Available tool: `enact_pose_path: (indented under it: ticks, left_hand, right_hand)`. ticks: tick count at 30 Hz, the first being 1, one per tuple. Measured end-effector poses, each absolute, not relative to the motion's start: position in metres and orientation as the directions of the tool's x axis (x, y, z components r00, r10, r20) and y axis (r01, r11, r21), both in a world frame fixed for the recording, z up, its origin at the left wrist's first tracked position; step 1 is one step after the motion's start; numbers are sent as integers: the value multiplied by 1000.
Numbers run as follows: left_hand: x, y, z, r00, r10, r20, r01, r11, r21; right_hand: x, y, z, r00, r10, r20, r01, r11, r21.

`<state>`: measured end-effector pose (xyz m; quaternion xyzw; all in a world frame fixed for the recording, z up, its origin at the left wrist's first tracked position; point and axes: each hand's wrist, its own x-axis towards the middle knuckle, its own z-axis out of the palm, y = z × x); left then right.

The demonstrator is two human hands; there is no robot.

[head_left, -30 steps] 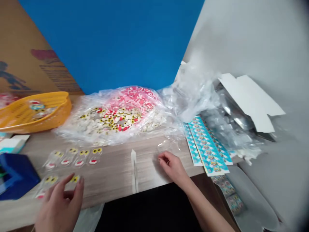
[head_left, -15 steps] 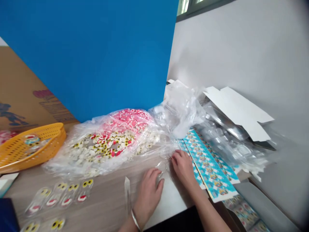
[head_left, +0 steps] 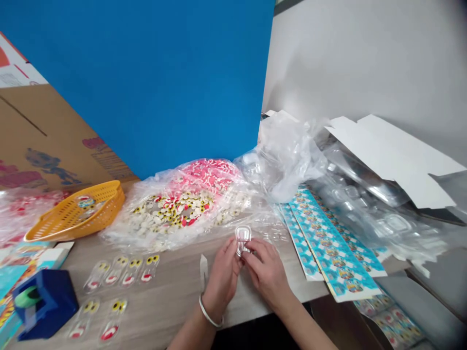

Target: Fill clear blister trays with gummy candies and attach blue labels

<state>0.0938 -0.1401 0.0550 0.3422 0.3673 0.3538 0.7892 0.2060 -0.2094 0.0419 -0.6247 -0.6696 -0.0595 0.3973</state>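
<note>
A small clear plastic blister shell (head_left: 243, 234) stands upright between my two hands, above the near part of the table. My left hand (head_left: 223, 273), with a bracelet at the wrist, is closed on its left side. The fingertips of my right hand (head_left: 267, 272) pinch its right and lower edge. Left of my hands lie several clear blisters (head_left: 129, 277) with yellow-and-black eye pieces and red-and-white mouth pieces inside. A pale, pointed strip (head_left: 203, 272) lies beside my left hand. Behind my hands, a plastic bag (head_left: 171, 218) spreads open with many eye, red and pink pieces.
A yellow basket (head_left: 105, 206) and a blue tape dispenser (head_left: 49, 304) stand at left, near a cardboard box (head_left: 54, 126). Blue printed card sheets (head_left: 328, 248) overhang the table's right edge. Clear packaging (head_left: 365, 204) and white card (head_left: 394, 150) pile behind them. A blue panel (head_left: 153, 82) rises behind.
My hands, apart near the table before, have come together with the clear blister shell raised between them. The view has shifted left, bringing the tape dispenser further into sight.
</note>
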Motion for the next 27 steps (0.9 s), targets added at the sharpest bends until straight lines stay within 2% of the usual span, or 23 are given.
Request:
enact_pose_path:
  ticks: [4,9,15,18,22,27]
  left_hand:
    - [91,-144,59,462,790,-404,-309,570,761]
    - [83,-148,56,449,794,-409,-294,564,772]
    - [69,-144,52,510,758,-406,-446,637,629]
    - [63,-144,46,520,743,-421,-447,657,607]
    - [54,-147,38,562,692,-453,-419,710,566]
    - [35,-140,39,631,668,-395,-475,735,485]
  right_hand:
    - [197,-213,37,78,788,611,895,214,-391]
    - [193,-217,32,69,799,597,852,264,-452]
    - [184,-222,39,84,787,611,783,327,-529]
    - [179,-226,38,66,786,615,775,347,-528]
    - [173,-230,34,67,824,563,736,340,-585]
    - [163,-216,38,-11,826,564,742,385,-549]
